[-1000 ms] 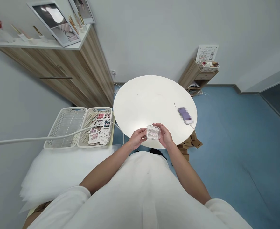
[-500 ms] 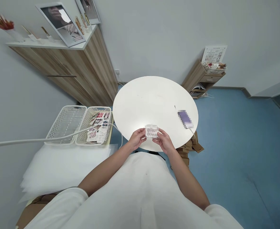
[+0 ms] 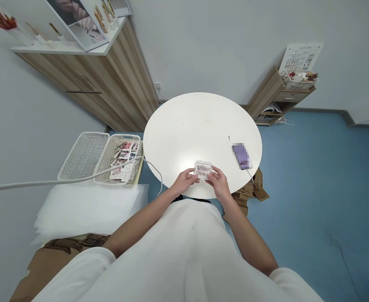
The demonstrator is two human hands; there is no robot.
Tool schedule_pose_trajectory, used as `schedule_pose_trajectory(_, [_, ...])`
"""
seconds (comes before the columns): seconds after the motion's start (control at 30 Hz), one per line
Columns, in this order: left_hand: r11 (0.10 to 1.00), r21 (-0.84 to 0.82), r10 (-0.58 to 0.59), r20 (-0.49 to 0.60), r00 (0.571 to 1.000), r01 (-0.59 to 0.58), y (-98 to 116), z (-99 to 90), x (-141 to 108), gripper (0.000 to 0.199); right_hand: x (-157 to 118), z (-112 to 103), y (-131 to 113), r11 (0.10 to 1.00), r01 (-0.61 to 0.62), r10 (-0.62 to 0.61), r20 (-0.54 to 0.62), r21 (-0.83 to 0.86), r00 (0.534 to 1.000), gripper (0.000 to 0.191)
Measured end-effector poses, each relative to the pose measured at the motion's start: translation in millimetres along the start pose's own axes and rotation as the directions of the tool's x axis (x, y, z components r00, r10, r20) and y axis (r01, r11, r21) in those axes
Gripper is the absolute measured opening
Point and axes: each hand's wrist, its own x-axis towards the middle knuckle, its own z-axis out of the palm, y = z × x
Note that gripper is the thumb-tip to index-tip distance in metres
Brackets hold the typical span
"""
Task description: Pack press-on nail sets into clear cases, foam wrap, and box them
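Hands (image 3: 183, 182) on either side — clear case (image 3: 203, 169) gripped between

The person wears a white short-sleeved top (image 3: 159, 260). The left sleeve (image 3: 92, 264) and right sleeve (image 3: 293, 281) end in rounded edges. On its front is one small dark spot (image 3: 193, 228) and, nearer, a pale strip (image 3: 196, 283). The left hand (image 3: 183, 182) and right hand (image 3: 220, 185) are bare.

soft light leaves a glare on the white table (image 3: 200, 126), with edges stretched.
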Motion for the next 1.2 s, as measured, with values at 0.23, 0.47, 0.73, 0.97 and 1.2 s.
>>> schedule_pose_trajectory(0.23, [0.998, -0.029, 0.045, -0.061, 0.997, -0.047, -10.5, 16.2, 12.3, 0.041, 7.1, -11.3, 6.7, 0.998, 0.059, -0.059, -0.004, -0.028, 0.998, 0.048])
schedule_pose_trajectory(0.47, [0.998, 0.018, 0.062, -0.187, 0.98, -0.06, -24.1, 25.7, 16.1, 0.037, 16.9, -12.4, 15.1, 0.997, 0.061, -0.06, 0.02, -0.037, 0.998, 0.049])
schedule_pose_trajectory(0.73, [0.994, 0.06, 0.11, -0.42, 0.901, -0.093, -36.3, 6.2, 4.6, 0.046, 23.8, 2.0, 30.4, 0.998, -0.017, 0.014, -0.04, -0.069, 0.999, 0.05])
schedule_pose_trajectory(0.97, [0.994, 0.084, 0.094, -0.448, 0.889, -0.063, -30.5, -28.8, -2.9, 0.041, 34.2, 34.7, 39.0, 0.986, -0.062, 0.067, 0.03, -0.157, 0.997, 0.042])
schedule_pose_trajectory(1.2, [0.998, -0.032, 0.029, -0.527, 0.849, -0.054, -28.9, -79.4, -1.3, 0.042, 51.8, 97.2, 52.5, 0.964, -0.063, 0.09, 0.095, -0.258, 0.991, 0.039])
